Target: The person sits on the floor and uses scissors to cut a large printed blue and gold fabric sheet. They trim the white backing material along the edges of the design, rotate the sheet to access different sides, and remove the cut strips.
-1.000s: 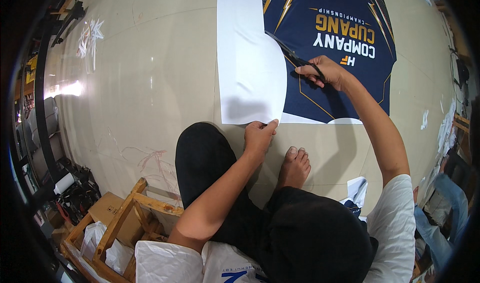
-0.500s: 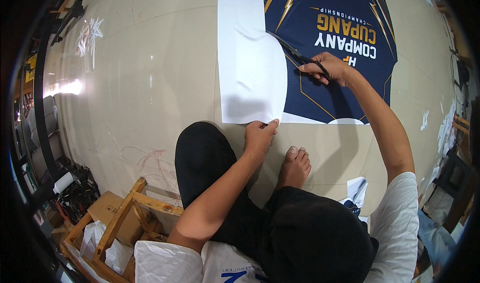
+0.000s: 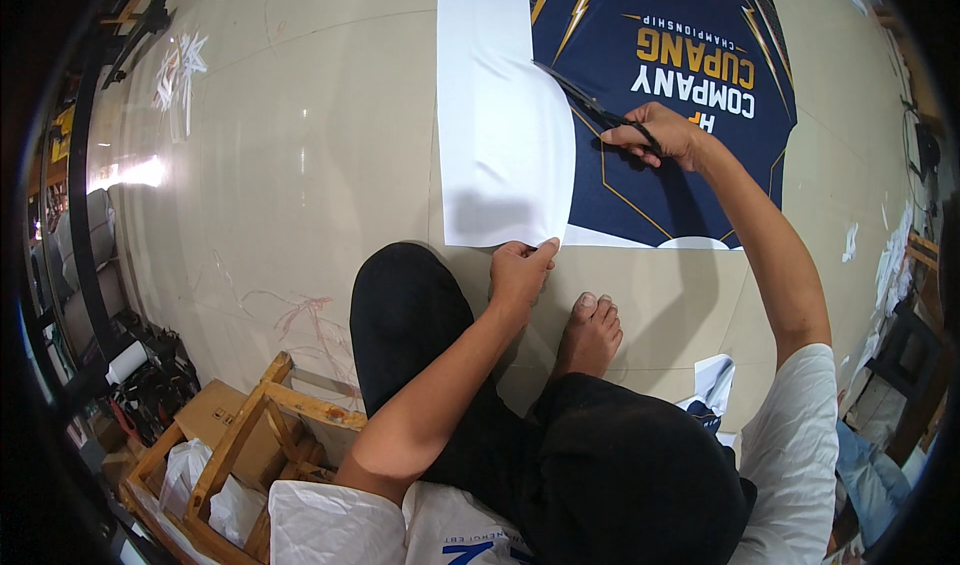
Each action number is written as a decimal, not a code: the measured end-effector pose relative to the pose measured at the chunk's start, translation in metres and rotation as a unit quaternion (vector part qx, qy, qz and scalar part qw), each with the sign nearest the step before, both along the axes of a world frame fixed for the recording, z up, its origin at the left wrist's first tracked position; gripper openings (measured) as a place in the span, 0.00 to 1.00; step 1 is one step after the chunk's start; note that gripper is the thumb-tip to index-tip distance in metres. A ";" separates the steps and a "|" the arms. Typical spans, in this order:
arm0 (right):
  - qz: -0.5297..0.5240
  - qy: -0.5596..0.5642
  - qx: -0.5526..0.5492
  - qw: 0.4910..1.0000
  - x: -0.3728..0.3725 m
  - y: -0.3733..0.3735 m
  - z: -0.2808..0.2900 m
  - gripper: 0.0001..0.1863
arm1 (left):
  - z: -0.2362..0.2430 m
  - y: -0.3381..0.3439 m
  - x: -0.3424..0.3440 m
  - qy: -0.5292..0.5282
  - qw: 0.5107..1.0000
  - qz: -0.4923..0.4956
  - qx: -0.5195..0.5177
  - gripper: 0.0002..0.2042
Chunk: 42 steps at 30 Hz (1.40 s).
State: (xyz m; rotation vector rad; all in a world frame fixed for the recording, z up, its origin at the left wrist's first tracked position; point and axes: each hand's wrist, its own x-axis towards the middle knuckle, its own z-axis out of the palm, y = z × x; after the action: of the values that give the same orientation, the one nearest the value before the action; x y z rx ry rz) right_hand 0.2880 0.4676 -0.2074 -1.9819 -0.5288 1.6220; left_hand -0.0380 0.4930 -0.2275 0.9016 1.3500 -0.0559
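cutting, i'd say: right hand (image 3: pixel 655 137) grips scissors (image 3: pixel 590 103) over panel (image 3: pixel 650 55), left hand (image 3: pixel 518 273) pinches cloth (image 3: pixel 495 155) below-left; next snip needs tension

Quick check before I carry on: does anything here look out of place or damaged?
Only litter: loose white scraps lie heaped on the floor at upper left, and thin reddish strands straggle near the wooden frame, both apart from the dark blue cloth. I see no damage.

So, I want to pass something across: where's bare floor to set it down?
Widest: the tiled floor between the far-left white scraps and the white fabric. A narrower strip runs between the navy printed panel and the far-right white scraps. Lower left is crowded: wooden frame, cardboard box.
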 end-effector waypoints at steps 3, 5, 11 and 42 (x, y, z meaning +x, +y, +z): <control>-0.001 -0.006 -0.004 1.000 0.000 0.001 0.001 0.20 | 0.000 0.000 0.000 -0.002 1.000 0.001 -0.001 0.17; 0.002 -0.007 -0.006 1.000 0.000 0.002 0.002 0.19 | -0.001 0.000 -0.001 -0.002 1.000 0.000 -0.001 0.17; 0.017 0.007 -0.006 1.000 0.006 0.000 0.001 0.17 | 0.006 0.004 0.000 0.011 0.999 -0.023 -0.025 0.16; 0.066 -0.036 -0.015 0.997 0.027 0.008 0.001 0.20 | 0.009 0.003 0.001 0.012 0.999 -0.023 -0.019 0.17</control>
State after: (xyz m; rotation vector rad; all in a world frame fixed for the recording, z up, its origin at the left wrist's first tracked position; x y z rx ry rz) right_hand 0.3149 0.4756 -0.2060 -2.0729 -0.6803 1.6505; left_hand -0.0370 0.4960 -0.2185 0.9024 1.3459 -0.1266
